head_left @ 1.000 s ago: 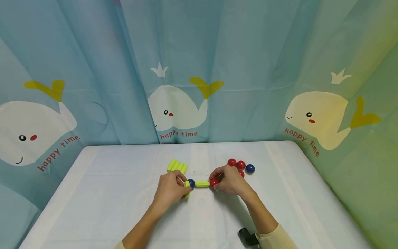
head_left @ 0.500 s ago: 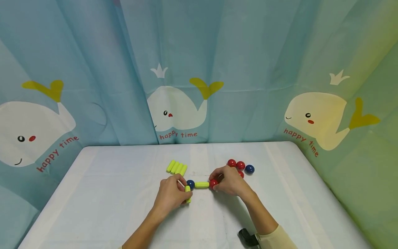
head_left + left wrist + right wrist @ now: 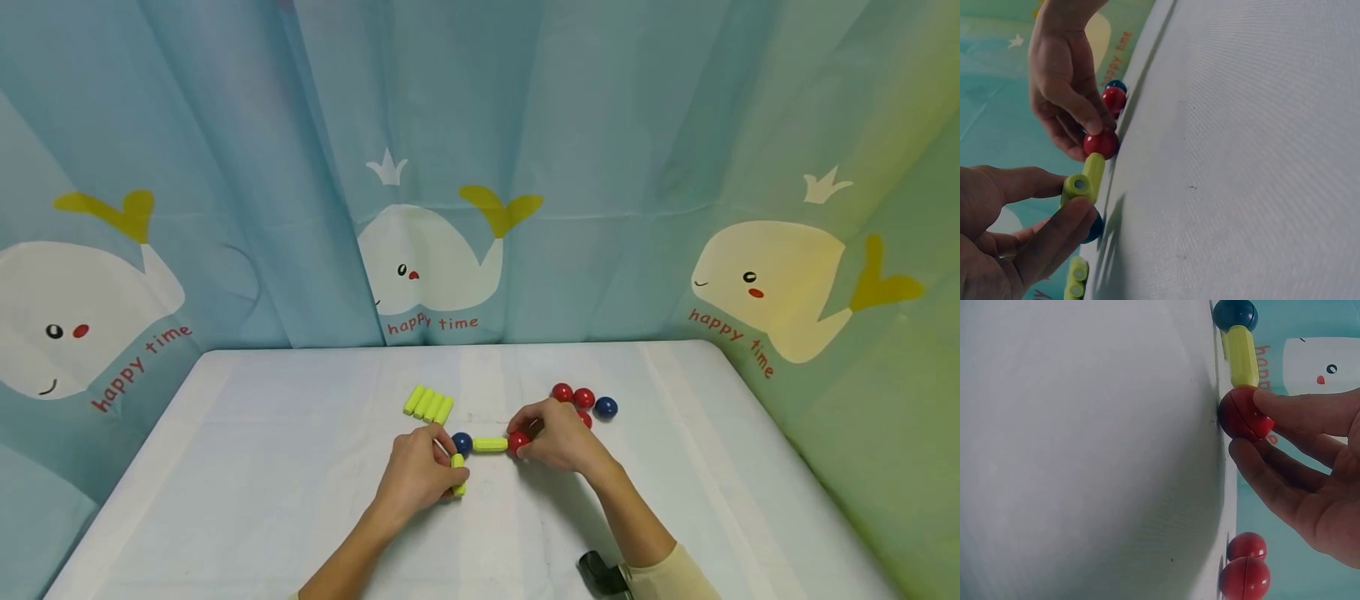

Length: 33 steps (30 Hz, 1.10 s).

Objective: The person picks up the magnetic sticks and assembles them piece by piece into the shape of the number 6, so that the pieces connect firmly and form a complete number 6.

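In the head view a yellow-green rod (image 3: 490, 445) lies between a blue ball (image 3: 462, 443) and a red ball (image 3: 517, 442), joined end to end. My right hand (image 3: 558, 437) pinches the red ball (image 3: 1244, 414) between thumb and fingers. A second yellow-green rod (image 3: 458, 475) is pinched by my left hand (image 3: 416, 471), just on the near side of the blue ball. The left wrist view shows this rod's end (image 3: 1077, 185) facing the camera, with a small round metallic spot in it. Whether this rod touches the blue ball I cannot tell.
Several yellow-green rods (image 3: 428, 403) lie side by side beyond my left hand. Past my right hand sit several red balls (image 3: 583, 398) and a blue ball (image 3: 605, 407). The white tabletop (image 3: 225, 467) ends at a curtain (image 3: 600, 167) with printed whales.
My left hand has moved slightly toward me and to the right, bringing its rod from the blue ball's left side to its near side. My right hand stays on the red ball.
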Tool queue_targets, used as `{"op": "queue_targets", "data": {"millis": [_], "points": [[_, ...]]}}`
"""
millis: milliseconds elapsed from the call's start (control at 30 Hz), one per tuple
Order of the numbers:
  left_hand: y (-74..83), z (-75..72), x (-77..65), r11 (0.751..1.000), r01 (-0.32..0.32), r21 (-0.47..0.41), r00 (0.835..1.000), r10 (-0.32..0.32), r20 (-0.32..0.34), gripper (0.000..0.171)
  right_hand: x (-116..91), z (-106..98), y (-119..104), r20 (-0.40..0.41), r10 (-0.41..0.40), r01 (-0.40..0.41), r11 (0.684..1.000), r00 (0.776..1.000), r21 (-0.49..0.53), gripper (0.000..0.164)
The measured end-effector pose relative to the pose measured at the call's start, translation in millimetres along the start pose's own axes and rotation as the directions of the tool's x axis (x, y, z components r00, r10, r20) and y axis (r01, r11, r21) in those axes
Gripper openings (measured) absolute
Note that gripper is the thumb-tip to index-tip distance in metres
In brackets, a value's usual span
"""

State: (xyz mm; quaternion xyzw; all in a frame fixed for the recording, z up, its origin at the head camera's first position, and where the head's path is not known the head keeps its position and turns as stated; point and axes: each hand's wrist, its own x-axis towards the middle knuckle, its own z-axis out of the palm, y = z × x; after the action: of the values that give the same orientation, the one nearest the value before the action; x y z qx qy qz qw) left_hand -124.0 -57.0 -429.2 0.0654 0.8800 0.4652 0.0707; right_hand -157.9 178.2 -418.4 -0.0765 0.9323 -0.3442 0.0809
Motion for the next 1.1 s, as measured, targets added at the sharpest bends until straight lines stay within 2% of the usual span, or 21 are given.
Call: {"op": "queue_targets", "data": {"millis": [1100], "points": [[-5.5, 6.0, 3.6, 1.000, -0.002, -0.019, 1.000, 0.002, -0.004, 0.021, 0.7, 0.0, -0.5, 0.008, 0.001, -0.001, 1.000, 1.000, 0.005, 0.025]]}}
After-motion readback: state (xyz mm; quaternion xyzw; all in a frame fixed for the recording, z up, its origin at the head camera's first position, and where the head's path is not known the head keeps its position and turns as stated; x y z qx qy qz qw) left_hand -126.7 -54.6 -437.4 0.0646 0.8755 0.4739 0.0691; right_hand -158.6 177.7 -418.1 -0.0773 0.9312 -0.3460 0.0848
